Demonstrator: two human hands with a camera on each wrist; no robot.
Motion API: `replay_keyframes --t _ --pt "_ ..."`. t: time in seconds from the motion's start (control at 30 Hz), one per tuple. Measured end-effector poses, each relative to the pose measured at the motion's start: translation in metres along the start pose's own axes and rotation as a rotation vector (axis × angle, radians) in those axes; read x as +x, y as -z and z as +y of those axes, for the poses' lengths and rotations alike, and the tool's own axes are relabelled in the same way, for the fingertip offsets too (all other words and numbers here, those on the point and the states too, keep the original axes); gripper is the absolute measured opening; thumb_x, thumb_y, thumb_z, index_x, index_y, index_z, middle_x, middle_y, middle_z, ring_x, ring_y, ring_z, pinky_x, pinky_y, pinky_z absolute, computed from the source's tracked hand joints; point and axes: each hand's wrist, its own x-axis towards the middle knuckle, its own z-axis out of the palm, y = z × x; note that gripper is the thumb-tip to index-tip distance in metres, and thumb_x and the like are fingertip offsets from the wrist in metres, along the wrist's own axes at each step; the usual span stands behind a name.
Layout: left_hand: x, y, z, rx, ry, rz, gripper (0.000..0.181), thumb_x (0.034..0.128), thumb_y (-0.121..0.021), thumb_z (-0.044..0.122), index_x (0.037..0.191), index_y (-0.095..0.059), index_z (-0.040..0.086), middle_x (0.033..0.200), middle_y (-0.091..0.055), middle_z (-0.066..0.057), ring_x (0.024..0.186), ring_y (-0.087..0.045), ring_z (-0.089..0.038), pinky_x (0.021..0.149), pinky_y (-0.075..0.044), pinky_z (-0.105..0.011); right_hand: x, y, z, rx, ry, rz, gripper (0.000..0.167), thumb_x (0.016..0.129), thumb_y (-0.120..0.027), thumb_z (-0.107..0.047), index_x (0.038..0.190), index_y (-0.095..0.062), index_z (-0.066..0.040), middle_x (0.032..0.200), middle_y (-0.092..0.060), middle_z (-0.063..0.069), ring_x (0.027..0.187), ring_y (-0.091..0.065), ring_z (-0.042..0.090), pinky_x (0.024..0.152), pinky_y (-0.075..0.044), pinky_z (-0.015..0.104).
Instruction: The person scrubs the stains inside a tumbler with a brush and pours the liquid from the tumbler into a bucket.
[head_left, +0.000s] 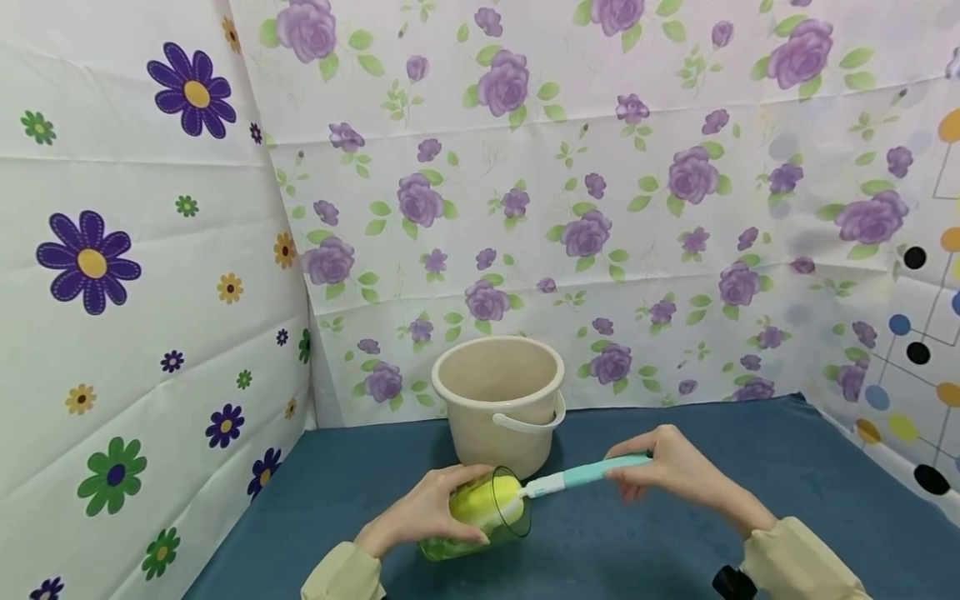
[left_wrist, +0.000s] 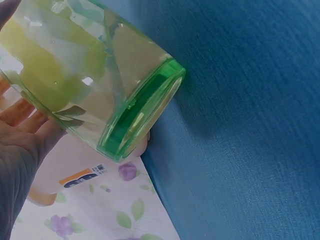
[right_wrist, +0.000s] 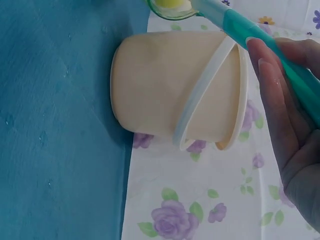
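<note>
My left hand [head_left: 431,510] grips a clear green cup [head_left: 517,525], tilted on its side with its mouth toward the right. In the left wrist view the thick green base of the cup [left_wrist: 142,110] faces away from the palm. A yellow sponge head [head_left: 480,503] sits inside the cup. It belongs to a sponge brush whose teal and white handle [head_left: 581,475] sticks out of the mouth. My right hand [head_left: 675,471] pinches that handle between thumb and fingers near its far end; the right wrist view shows the same grip on the teal handle [right_wrist: 250,31].
A beige bucket [head_left: 480,433] with a white handle [head_left: 528,423] stands upright just behind the cup. Blue cloth [head_left: 637,550] covers the table. Flowered sheets [head_left: 525,208] hang at the back and both sides. Small droplets dot the cloth in the right wrist view.
</note>
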Motion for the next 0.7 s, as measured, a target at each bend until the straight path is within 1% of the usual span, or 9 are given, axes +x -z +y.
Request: replay_keyframes --t 0.17,0.27,0.4,0.57,0.7 --pt "0.000 0.001 0.000 0.002 -0.005 0.001 0.076 0.0715 -0.075 0.043 0.135 -0.043 0.016 0.125 -0.049 0.000 0.108 -0.049 -0.013 0.085 -0.042 -0.032 0.000 0.006 0.011 -0.039 0.006 -0.028 0.019 0.085 -0.065 -0.015 0.098 -0.069 -0.002 0.065 -0.064 0.008 0.055 -0.062 0.026 0.049 -0.051 0.036" --pt "0.000 0.000 -0.001 0.006 -0.006 0.001 0.075 0.0717 -0.074 0.043 0.135 -0.043 0.016 0.126 -0.049 -0.001 0.108 -0.048 -0.014 0.086 -0.042 -0.033 -0.002 0.007 0.012 -0.024 0.013 -0.051 0.019 0.085 -0.065 -0.015 0.097 -0.069 -0.001 0.064 -0.064 0.007 0.055 -0.061 0.028 0.049 -0.051 0.037" --pt "0.000 0.000 -0.002 0.012 -0.007 -0.008 0.075 0.0721 -0.074 0.044 0.135 -0.043 0.016 0.127 -0.048 -0.002 0.109 -0.048 -0.015 0.086 -0.042 -0.034 -0.002 0.006 0.012 0.016 0.002 -0.069 0.019 0.085 -0.065 -0.013 0.097 -0.069 0.000 0.065 -0.064 0.010 0.054 -0.061 0.030 0.048 -0.050 0.041" --pt "0.000 0.000 -0.002 0.012 -0.008 -0.006 0.076 0.0716 -0.074 0.044 0.135 -0.043 0.016 0.127 -0.048 -0.002 0.109 -0.048 -0.015 0.086 -0.042 -0.034 -0.001 0.005 0.014 0.064 -0.021 -0.065 0.016 0.085 -0.064 -0.009 0.097 -0.069 0.001 0.066 -0.064 0.011 0.055 -0.061 0.032 0.048 -0.050 0.042" --pt "0.000 0.001 -0.002 0.014 -0.020 0.007 0.075 0.0717 -0.074 0.043 0.135 -0.044 0.015 0.123 -0.051 -0.001 0.105 -0.050 -0.013 0.083 -0.043 -0.032 0.000 0.005 0.012 0.061 -0.015 -0.043 0.017 0.085 -0.064 -0.009 0.099 -0.068 0.000 0.066 -0.064 0.010 0.055 -0.060 0.034 0.047 -0.050 0.041"
